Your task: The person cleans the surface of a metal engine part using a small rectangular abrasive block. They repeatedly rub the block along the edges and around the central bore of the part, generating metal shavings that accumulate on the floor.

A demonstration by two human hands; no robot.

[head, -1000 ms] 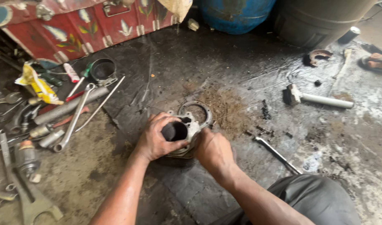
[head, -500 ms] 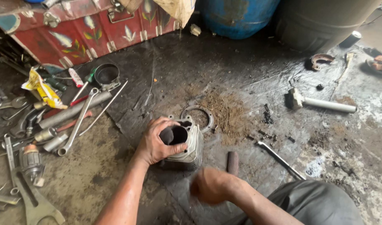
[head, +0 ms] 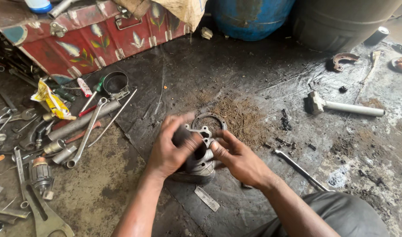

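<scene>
Head view has us looking down at our two bare hands meeting over a finned engine cylinder [head: 196, 169] that stands on the floor just below the middle of the frame. Our left hand [head: 172, 149] wraps the cylinder from nine o'clock, fingers curled over its top rim and partly covering the bore; the fingers are blurred, so we cannot tell how tightly they press. Our right hand [head: 238, 158] comes in from four o'clock with fingers half spread, the thumb and fingertips touching the cylinder's top edge at three o'clock. A thin ring gasket [head: 209, 120] lies flat on the floor just beyond the cylinder at twelve o'clock, beside a patch of brown dirt [head: 238, 118].

We sit on a dark, oily floor [head: 187, 74]. At nine o'clock lies a heap of wrenches and tubes [head: 73, 127], with a yellow wrapper [head: 51, 101] among them. A hammer [head: 343, 106] rests at two o'clock, and a slim metal rod [head: 299, 169] at three o'clock. A red painted metal trunk [head: 100, 35] stands at eleven o'clock, a blue drum [head: 249, 17] at twelve.
</scene>
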